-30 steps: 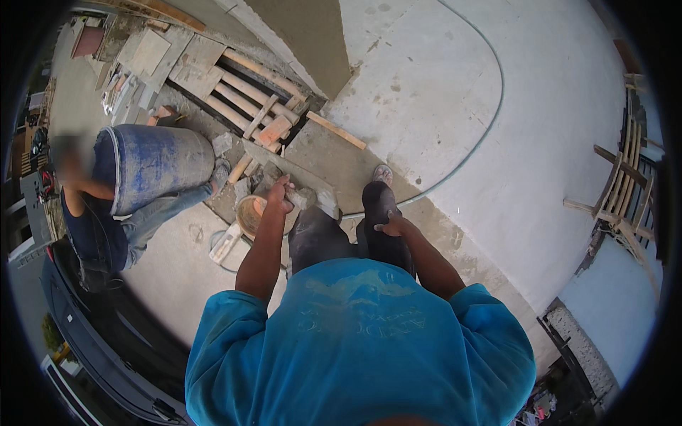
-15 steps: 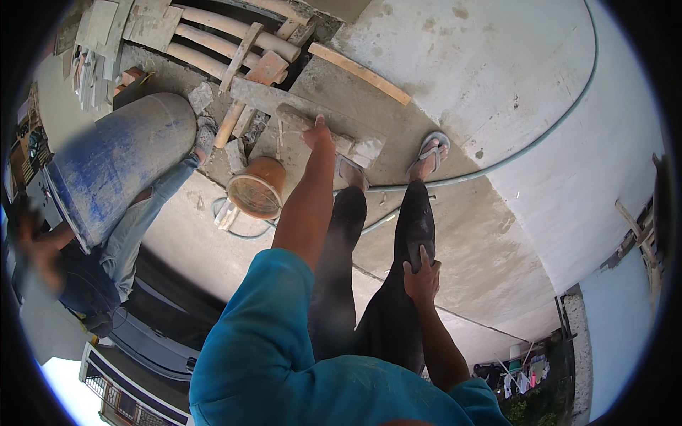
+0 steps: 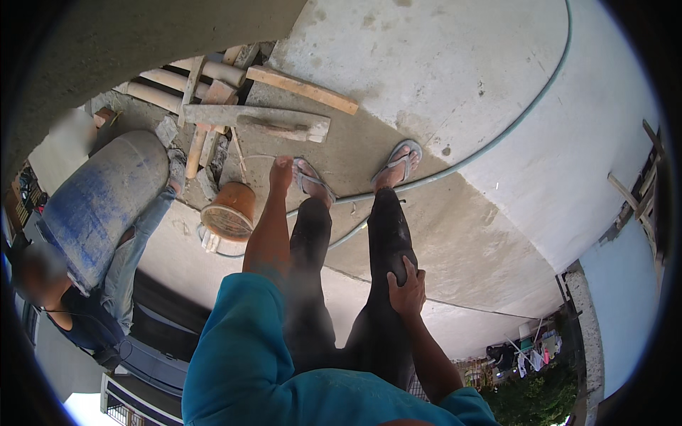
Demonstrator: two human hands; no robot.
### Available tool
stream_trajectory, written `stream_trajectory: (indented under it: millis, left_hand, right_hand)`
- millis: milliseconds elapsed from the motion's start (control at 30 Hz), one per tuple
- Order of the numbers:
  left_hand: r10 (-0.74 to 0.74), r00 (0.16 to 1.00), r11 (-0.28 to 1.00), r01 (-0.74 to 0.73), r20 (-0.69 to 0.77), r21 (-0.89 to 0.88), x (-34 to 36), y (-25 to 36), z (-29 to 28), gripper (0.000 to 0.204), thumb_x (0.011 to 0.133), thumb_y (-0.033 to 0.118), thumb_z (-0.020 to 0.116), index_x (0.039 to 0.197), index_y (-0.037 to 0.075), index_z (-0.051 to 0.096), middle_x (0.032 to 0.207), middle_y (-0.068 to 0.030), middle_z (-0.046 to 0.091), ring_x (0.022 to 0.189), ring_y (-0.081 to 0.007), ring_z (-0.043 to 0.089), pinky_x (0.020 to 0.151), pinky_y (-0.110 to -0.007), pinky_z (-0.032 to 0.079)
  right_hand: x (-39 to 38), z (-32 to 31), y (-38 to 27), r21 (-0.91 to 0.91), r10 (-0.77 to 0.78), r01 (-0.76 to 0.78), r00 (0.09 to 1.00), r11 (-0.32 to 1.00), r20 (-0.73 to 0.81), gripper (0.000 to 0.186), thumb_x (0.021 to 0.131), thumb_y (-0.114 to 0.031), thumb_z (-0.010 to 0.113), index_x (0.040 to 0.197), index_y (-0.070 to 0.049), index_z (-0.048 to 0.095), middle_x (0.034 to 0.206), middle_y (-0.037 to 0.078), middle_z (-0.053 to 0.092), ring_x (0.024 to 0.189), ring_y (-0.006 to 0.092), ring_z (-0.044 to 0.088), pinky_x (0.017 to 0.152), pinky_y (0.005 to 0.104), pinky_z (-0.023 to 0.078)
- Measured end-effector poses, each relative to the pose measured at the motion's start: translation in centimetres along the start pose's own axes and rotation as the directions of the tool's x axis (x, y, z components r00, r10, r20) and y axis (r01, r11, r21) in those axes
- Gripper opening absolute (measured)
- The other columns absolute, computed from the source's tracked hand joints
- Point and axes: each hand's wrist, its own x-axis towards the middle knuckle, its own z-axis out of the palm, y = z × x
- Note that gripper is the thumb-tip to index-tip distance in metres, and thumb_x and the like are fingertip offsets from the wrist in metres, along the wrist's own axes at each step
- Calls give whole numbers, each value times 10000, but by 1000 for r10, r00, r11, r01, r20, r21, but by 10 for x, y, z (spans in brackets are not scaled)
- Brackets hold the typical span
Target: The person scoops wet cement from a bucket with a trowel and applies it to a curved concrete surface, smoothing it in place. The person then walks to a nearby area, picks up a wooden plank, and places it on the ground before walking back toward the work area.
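Note:
My left hand (image 3: pixel 282 169) hangs low beside my left foot, its fingers mostly hidden from above. Beyond it, on the damp cement, lies a long grey float (image 3: pixel 284 122) with a raised handle, apart from my hand. My right hand (image 3: pixel 408 290) rests on my right knee, fingers spread over the black trouser leg (image 3: pixel 392 245). Left of my left forearm stands an orange-brown bucket (image 3: pixel 229 211), tilted toward me in view. A short wooden batten (image 3: pixel 304 89) lies past the float.
A person in torn jeans (image 3: pixel 135 245) is at the left beside a large blue, cement-smeared drum (image 3: pixel 106 199). A green hose (image 3: pixel 490 154) curves across the floor past my feet. Pipes (image 3: pixel 153 96), wood and bricks are piled far left. A pale blue wall (image 3: pixel 625 305) rises at right.
My left hand has let go of the float and drawn back toward my foot. The float now lies alone. My right hand stays on my knee; the view has shifted.

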Motion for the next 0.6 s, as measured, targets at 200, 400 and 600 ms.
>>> stream_trajectory:
  millis: [200,400,600]
  left_hand:
    - [41,916,914,-196,400,354,-244,48,-74,797,883,510,607,1460,48,309,1464,-253,372,1356,-399,375,1103,-464,335]
    - [259,775,886,-429,577,178,-354,185,-127,949,878,698,456,1531,71,171,1585,-221,116,1444,-386,199,1150,-460,240]
    - [-275,619,849,-203,736,488,-302,270,-173,948,900,753,269,1518,36,214,1570,-211,202,1433,-374,241,1139,-469,241]
  right_hand:
    - [-9,-64,36,29,-111,108,974,994,196,709,861,-469,588,1480,-233,337,1299,261,463,1213,449,491,986,554,412]
    - [6,-98,94,23,-442,471,810,882,385,669,903,-503,476,1488,-211,333,1384,301,442,1261,455,465,1048,508,384]
    - [53,-220,88,-126,-639,685,719,717,271,482,894,-464,441,1101,-89,663,1054,188,676,1030,393,626,911,474,493]
